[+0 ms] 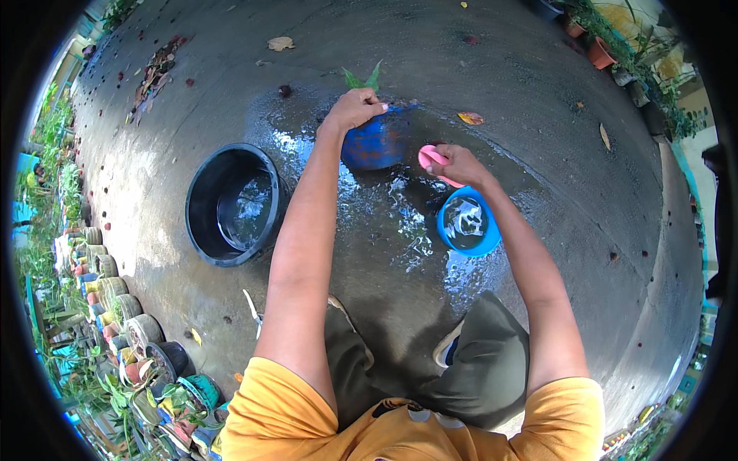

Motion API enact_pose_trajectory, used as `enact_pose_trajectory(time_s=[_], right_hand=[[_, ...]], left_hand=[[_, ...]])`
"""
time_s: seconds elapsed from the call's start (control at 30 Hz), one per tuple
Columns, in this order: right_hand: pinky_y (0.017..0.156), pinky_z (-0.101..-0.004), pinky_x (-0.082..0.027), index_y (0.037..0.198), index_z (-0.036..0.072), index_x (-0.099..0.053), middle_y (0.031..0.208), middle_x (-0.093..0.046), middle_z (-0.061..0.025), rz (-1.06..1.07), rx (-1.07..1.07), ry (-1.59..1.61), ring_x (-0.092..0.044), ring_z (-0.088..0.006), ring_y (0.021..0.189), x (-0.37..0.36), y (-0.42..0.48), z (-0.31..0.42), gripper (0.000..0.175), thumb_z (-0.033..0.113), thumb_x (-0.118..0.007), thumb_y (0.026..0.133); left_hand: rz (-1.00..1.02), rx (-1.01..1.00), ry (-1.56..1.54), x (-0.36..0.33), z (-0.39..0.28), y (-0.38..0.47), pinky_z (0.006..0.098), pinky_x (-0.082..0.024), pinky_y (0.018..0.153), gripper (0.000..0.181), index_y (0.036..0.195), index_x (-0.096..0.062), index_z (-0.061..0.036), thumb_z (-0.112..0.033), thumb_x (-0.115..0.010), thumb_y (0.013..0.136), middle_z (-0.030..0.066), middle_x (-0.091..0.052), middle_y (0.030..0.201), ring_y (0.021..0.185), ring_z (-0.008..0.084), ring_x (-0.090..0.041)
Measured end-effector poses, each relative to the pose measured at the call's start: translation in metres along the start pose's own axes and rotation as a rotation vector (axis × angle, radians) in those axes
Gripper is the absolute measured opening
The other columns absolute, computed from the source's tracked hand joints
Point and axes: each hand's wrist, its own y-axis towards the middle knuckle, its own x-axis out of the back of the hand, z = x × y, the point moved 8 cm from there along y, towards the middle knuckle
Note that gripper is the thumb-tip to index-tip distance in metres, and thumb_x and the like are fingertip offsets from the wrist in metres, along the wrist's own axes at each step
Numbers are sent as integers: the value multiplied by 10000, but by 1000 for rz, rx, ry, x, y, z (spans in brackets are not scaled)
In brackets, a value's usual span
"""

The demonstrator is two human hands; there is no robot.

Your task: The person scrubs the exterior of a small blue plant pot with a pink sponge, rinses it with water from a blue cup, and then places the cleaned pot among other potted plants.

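Observation:
My left hand grips the far rim of a blue pot streaked with brown dirt. The pot appears tipped on the wet concrete, its side facing me. Green pointed leaves stick out just past that hand. In my right hand is a pink hand-held piece, perhaps a scrub brush, held apart from the pot on its right. Below that wrist stands a small blue bucket with water in it. A larger black tub, holding some water, stands left of my left forearm.
Fallen leaves lie about, among them a yellow-orange one and a brown one. Potted plants line the left edge beside tyre-like planters; more pots, including an orange one, stand at upper right. A white-bladed knife-like object lies near my left foot.

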Motion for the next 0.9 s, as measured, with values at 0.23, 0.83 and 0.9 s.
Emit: enact_pose_trajectory(time_s=[0.23, 0.83, 0.9], right_hand=[[581, -318, -517, 965, -16, -651, 743, -648, -57, 611, -424, -43, -634, -165, 664, -27, -83, -87, 258, 178, -717, 807], [591, -309, -511, 1032, 83, -686, 883, -688, -107, 338, -432, 144, -645, -149, 696, 15, -72, -84, 313, 223, -752, 760], [698, -335, -517, 1049, 85, -686, 899, -692, -88, 57, -32, 52, -653, -176, 784, 50, -37, -15, 371, 284, -759, 744]], left_hand=[[-42, 92, 72, -5, -3, 0, 339, -432, 930, 324, 1090, -698, -108, -306, -628, 843, 151, -674, 1092, 1046, 235, -604], [33, 203, -44, -3, 4, -2, 325, -435, 931, 406, 1131, -694, -45, -362, -549, 922, 96, -679, 1141, 1032, 218, -614], [36, 204, -78, -4, 4, 0, 327, -427, 937, 415, 1125, -695, -35, -366, -539, 927, 104, -678, 1141, 1030, 214, -610]])
